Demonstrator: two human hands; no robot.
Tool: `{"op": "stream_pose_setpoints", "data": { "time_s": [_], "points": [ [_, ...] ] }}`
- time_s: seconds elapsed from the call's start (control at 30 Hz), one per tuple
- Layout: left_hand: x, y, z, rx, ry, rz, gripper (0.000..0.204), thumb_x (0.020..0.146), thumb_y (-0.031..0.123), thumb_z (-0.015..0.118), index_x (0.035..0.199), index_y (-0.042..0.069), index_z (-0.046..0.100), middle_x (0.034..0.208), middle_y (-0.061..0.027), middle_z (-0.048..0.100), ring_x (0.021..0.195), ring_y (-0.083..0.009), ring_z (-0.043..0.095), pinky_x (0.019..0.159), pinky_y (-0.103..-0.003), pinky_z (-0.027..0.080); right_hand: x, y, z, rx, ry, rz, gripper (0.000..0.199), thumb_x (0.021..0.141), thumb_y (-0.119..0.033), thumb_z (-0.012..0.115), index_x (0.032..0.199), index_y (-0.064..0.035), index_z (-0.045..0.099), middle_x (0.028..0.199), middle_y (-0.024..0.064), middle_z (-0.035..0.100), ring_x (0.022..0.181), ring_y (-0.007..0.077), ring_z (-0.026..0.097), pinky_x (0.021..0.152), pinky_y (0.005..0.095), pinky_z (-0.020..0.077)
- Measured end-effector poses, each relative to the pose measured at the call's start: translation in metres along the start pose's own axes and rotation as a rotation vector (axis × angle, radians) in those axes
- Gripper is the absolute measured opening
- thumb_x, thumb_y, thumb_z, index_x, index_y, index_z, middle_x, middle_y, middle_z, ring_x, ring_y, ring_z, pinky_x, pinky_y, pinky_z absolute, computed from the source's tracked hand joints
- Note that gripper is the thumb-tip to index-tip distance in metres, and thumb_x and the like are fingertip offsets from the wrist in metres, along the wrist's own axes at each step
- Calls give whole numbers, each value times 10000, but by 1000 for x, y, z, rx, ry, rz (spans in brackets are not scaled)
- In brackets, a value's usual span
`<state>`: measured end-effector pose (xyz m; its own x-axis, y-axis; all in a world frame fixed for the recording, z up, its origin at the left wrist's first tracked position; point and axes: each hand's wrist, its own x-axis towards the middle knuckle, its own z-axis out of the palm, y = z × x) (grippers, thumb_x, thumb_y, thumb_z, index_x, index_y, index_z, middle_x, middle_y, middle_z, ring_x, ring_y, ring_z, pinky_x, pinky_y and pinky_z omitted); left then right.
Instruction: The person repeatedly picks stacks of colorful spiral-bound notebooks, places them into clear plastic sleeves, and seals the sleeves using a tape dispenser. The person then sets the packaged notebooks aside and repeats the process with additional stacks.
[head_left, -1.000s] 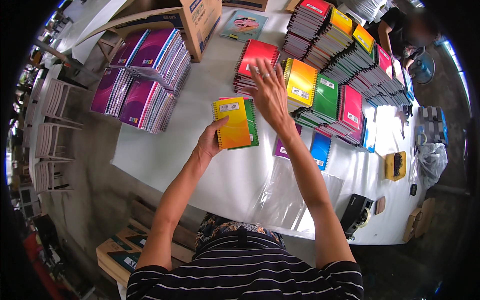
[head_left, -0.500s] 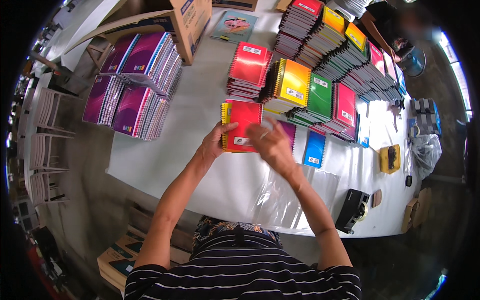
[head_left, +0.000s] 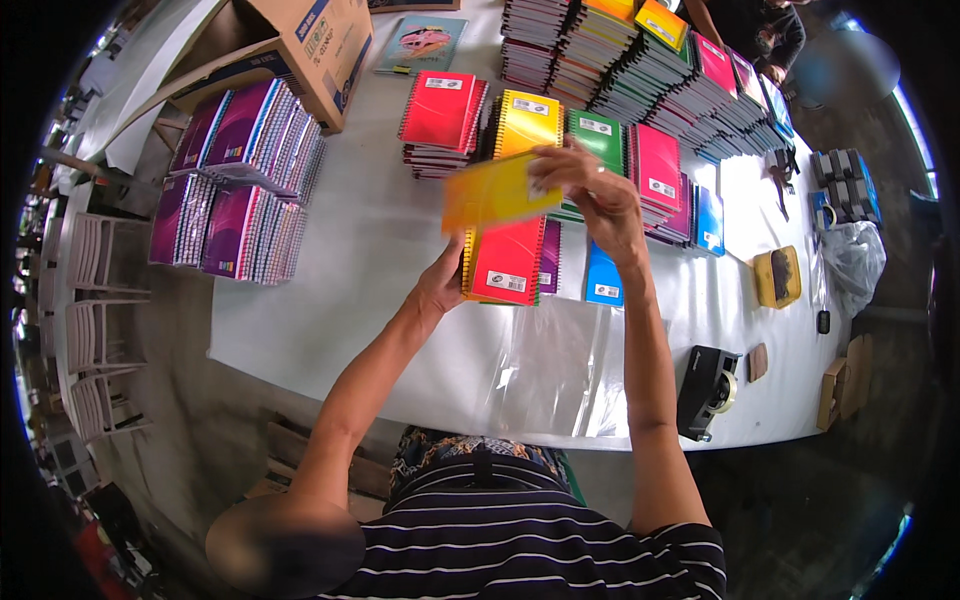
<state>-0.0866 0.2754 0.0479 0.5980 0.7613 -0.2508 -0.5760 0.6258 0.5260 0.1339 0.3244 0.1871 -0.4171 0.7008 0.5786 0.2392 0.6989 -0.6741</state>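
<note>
Wht barcode sticker (head_left: 506, 281) on red spiral nbk (head_left: 508, 248), print too sm. to read. Similar wht stickers (head_left: 443, 84) on red nbk stack (head_left: 440, 115), yellow nbk stack (head_left: 530, 130), green nbk stack (head_left: 605, 145) & pink nbk stack (head_left: 655, 155). Cardbd box (head_left: 335, 70): printed lettering (head_left: 318, 45), blue band (head_left: 311, 20). Purple spiral nbks (head_left: 238, 120): sm. multicol. mark (head_left: 233, 155), prob. a logo.

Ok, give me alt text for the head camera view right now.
The right hand holds a blurred yellow notebook over a red notebook gripped in the left hand. Stacks of coloured notebooks stand on a white table.
</note>
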Motion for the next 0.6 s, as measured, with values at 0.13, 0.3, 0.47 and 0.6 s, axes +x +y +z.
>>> {"op": "stream_pose_setpoints", "data": {
  "time_s": [0.13,0.3,0.47,0.6],
  "points": [
    [-5,-14,13,-127,-130,-67,752,909,561,549,1439,73,335,1369,-111,505,1225,-233,539,1044,-396,452,-31,35,17,409,-205,218,280,737,167,563,925,-6,679,1030,104,716,1152,284,613,1110,411,364],
    [-25,-23,13,-183,9,-204,692,838,289,738,1390,50,395,1327,-129,538,1208,-244,552,1022,-433,468,-56,32,21,166,-113,282,431,711,226,504,1011,-14,700,1154,116,680,1146,273,601,1023,348,460],
    [-18,-28,30,-176,98,-180,670,844,322,735,1369,45,424,1312,-128,547,1196,-238,557,1001,-429,484,-87,53,-50,-928,287,370,473,819,4,664,1266,-144,621,1342,100,574,1223,241,569,1087,449,400],
    [6,-43,45,-162,110,-85,697,835,381,745,1364,51,433,1309,-121,548,1194,-231,556,991,-413,493,-125,78,-83,-1095,200,249,408,797,-12,666,1196,-94,647,1179,119,662,1133,265,619,1086,466,388]
  ]
}}
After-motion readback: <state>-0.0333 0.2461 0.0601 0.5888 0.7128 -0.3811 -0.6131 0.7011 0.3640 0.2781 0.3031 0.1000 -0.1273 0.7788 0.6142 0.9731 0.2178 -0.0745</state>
